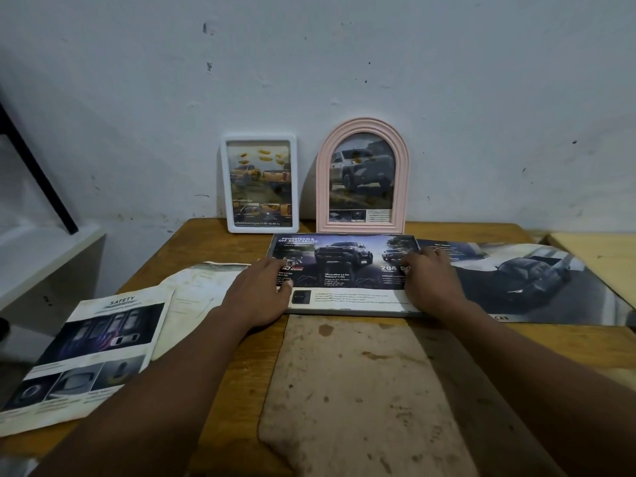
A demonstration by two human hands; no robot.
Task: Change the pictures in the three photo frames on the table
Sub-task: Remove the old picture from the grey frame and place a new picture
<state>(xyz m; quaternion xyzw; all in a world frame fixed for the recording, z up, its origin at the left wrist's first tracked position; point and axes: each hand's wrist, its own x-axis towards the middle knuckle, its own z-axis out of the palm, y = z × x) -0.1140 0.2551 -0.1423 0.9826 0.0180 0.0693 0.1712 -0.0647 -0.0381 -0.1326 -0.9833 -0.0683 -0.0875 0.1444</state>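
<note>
Grey-edged landscape photo frame [344,312] lies flat mid-table, truck brochure picture [344,270] on top; left hand [261,294] and right hand [430,277] press its ends flat-fingered, gripping nothing, probably seating it squarely.

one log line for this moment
left hand on flat frame | right hand on flat frame | white frame, pink frame upright at wall

A scuffed white wall [447,80] stands behind; left, a black bar [38,177] slants over a white shelf [44,249].

White rectangular frame [258,183], pink arched frame [362,177], both upright side by side, wide frame [344,274] flat before them
</note>
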